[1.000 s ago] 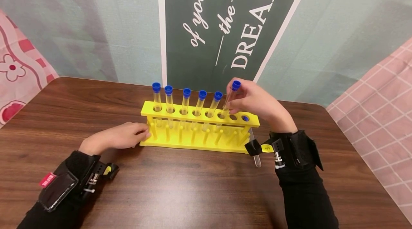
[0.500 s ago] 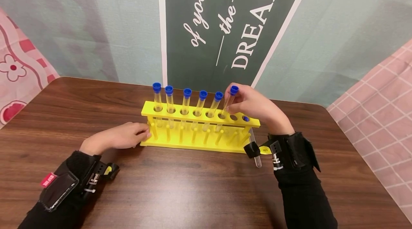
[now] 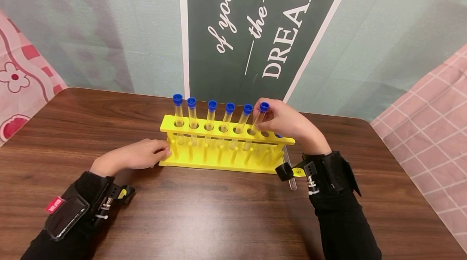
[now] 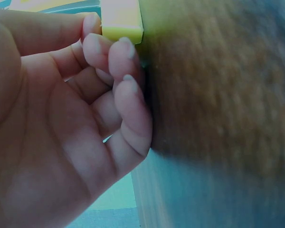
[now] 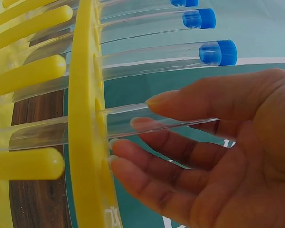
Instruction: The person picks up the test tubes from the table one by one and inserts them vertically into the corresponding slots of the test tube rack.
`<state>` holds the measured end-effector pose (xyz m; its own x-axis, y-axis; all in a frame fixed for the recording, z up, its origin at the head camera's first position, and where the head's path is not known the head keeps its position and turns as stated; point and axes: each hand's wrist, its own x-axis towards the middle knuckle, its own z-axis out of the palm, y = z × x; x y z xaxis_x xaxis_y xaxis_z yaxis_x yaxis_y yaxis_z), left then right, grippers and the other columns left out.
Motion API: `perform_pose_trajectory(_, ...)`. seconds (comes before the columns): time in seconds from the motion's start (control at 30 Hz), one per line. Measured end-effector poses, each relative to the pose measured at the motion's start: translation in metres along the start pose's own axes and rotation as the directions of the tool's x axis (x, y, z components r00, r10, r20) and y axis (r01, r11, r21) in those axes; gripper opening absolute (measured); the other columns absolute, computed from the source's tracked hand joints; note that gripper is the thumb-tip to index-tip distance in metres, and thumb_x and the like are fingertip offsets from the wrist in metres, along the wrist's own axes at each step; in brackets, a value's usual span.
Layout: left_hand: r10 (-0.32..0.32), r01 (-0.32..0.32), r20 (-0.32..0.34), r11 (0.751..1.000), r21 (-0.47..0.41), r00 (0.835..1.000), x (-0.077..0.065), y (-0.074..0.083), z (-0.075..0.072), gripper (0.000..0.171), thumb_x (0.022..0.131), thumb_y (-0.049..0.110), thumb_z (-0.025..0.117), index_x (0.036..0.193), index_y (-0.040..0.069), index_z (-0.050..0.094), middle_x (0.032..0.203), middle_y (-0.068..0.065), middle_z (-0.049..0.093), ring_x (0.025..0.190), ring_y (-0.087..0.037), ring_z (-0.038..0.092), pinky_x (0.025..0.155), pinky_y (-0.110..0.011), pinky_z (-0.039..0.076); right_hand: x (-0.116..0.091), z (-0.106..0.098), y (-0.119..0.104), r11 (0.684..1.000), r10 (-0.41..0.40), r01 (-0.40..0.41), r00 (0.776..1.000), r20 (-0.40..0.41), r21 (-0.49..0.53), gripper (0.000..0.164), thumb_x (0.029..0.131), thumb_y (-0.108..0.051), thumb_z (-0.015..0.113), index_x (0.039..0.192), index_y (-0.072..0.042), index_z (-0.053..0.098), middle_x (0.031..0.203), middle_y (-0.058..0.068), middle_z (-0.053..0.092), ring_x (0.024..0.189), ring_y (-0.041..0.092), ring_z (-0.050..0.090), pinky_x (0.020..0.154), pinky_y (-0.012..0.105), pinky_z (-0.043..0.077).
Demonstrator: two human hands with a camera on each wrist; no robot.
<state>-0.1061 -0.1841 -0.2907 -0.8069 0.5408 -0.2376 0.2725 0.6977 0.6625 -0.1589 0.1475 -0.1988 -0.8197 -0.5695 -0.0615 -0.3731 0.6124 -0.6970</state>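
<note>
In the head view a yellow test tube rack [image 3: 219, 166] stands on the table, with several blue-capped clear tubes [image 3: 211, 106] upright along its top. My left hand [image 3: 135, 155] pinches the rack's left end; in the left wrist view thumb and forefinger meet at a yellow corner [image 4: 121, 33], other fingers curled. Toward the right end, my right hand [image 3: 292, 120] pinches another test tube [image 3: 264, 107] below its cap. That tube passes down through a rack hole, and its rounded bottom [image 5: 2, 140] shows near the base in the right wrist view.
A slanted clear tube [image 3: 292, 183] pokes out below the rack's right end, its blue cap [image 3: 279, 136] partly visible in the end hole. Yellow pegs [image 3: 234, 155] line the rack's front. Behind the table [image 3: 204, 219] hangs a printed backdrop [image 3: 153, 41].
My right hand has moved down and slightly left, and the pinched test tube has sunk lower in its hole. The left hand and rack have stayed put.
</note>
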Motion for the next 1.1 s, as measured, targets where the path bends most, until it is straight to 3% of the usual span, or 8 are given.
perform_pose_trajectory(0.7,0.001,-0.001,0.013,1.000,0.000,1.000,-0.0002,-0.0011,0.0001,0.023,0.097,0.014,0.043,0.075,0.009,0.045,0.060,0.001,0.039,0.051,-0.012,0.039,0.051,-0.026,0.033,-0.0007,0.0012,-0.0007,0.999,0.041,-0.041,0.998,0.039,0.008,0.020,0.078,0.007,0.063,0.092,0.000,0.052,0.084,0.012,0.058,0.066,0.023,0.053,0.059,0.033,0.044)
perform_pose_trajectory(1.1,0.004,-0.004,0.011,1.000,0.005,1.000,-0.0002,-0.0019,-0.0004,0.022,0.097,0.015,0.043,0.076,0.009,0.046,0.060,0.001,0.040,0.051,-0.012,0.039,0.051,-0.026,0.033,-0.0024,0.0002,-0.0010,1.000,-0.011,0.011,0.999,0.053,0.006,0.023,0.077,0.008,0.065,0.096,0.004,0.052,0.086,0.016,0.061,0.080,0.024,0.061,0.068,0.033,0.051)
